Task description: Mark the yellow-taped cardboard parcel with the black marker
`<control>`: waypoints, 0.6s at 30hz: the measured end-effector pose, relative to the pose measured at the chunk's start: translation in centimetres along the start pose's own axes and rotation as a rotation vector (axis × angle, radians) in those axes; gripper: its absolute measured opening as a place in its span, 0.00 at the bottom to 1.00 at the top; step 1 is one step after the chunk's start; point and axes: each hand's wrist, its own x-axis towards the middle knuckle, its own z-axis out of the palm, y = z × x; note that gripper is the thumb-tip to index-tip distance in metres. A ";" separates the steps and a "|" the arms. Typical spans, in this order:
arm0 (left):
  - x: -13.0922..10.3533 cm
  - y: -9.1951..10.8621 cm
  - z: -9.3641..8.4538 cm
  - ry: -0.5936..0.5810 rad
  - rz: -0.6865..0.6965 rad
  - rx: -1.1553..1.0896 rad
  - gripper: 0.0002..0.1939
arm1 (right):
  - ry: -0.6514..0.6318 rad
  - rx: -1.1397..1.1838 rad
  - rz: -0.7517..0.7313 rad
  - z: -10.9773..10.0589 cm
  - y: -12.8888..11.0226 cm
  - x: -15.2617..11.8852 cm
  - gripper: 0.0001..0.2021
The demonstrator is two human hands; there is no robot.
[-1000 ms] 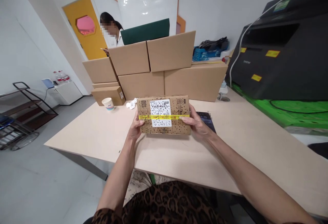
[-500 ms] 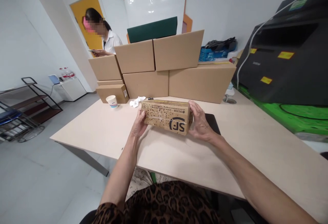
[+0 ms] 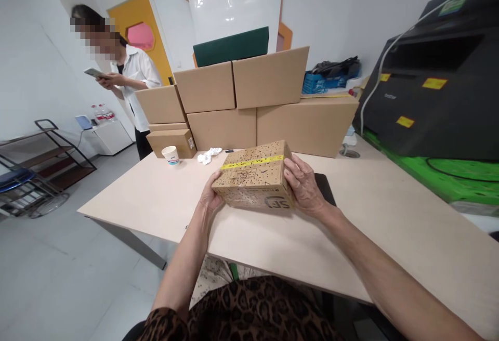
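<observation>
A brown speckled cardboard box (image 3: 253, 174) is held between my two hands above the table (image 3: 156, 200). Yellow tape runs along its top face, and large dark "SF" lettering shows on the side toward me. My left hand (image 3: 212, 191) grips its left end, fingers partly hidden behind and under it. At the right end, my right hand (image 3: 306, 184) presses against the short side with fingers curled round the edge. The box tilts so that both its top and its near side show. A dark flat object (image 3: 325, 187) lies on the table behind my right hand.
Stacked cardboard boxes (image 3: 222, 128) line the table's far side, a dark green box (image 3: 232, 47) on top. A paper cup (image 3: 170, 155) and crumpled tissue (image 3: 209, 155) lie at left. A black printer (image 3: 440, 96) stands right. Behind, a person (image 3: 132, 78) holds a phone.
The box has rotated in my hands, bringing its taped top face into view while the lettered side turned downward. The person behind has moved left.
</observation>
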 end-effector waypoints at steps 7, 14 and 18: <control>0.1 -0.2 0.0 0.058 0.284 -0.007 0.19 | -0.014 0.527 0.607 1.1 -0.3 -0.6 0.28; -0.9 0.1 0.7 -0.013 0.518 0.241 0.29 | -0.108 1.192 0.980 0.8 -1.2 0.0 0.32; -1.2 -0.1 0.8 -0.072 0.481 0.313 0.30 | -0.114 1.149 0.961 0.0 -1.8 0.8 0.36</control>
